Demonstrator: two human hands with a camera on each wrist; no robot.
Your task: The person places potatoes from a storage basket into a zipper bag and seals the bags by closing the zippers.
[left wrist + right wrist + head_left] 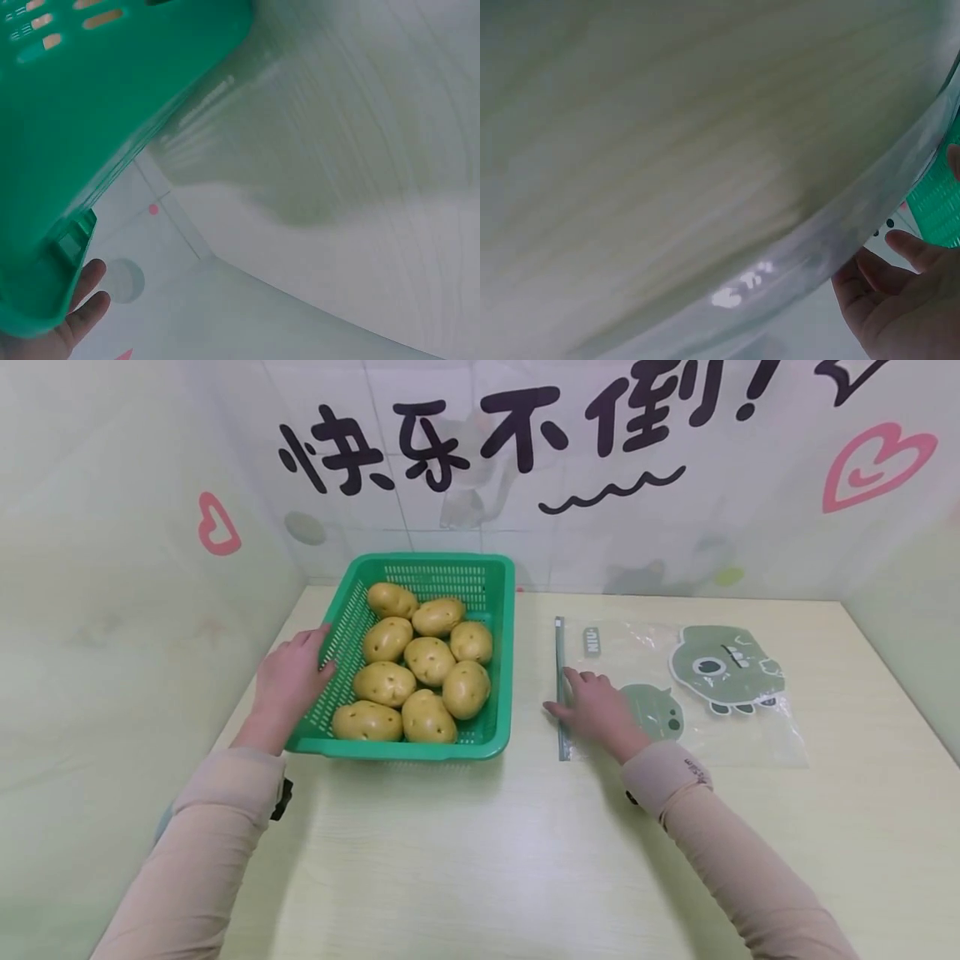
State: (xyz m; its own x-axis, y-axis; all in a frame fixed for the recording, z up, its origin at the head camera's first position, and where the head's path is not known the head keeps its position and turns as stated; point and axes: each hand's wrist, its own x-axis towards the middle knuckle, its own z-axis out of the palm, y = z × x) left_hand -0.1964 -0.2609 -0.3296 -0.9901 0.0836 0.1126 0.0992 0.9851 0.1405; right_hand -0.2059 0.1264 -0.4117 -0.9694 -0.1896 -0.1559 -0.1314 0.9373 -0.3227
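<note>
A green plastic basket [497,745] full of potatoes [430,660] stands on the left half of the table. At its left rim is my left hand [291,681], thumb tip overlapping the rim in the head view. From below, the left wrist view shows two extended fingers [91,311] beside the rim. To the right lies a flat, clear zip bag [738,739] with green cartoon prints, its zip strip facing the basket. My right hand [600,714] is over that zip end, thumb and forefinger apart at the strip. The fingers spread loosely in the right wrist view.
Pale wood-look table [420,852] carries both basket and bag. Behind it rises a light wall sheet [637,543] with black lettering and pink hearts. Similar pale sheets close off the left and right sides, the left one near the basket.
</note>
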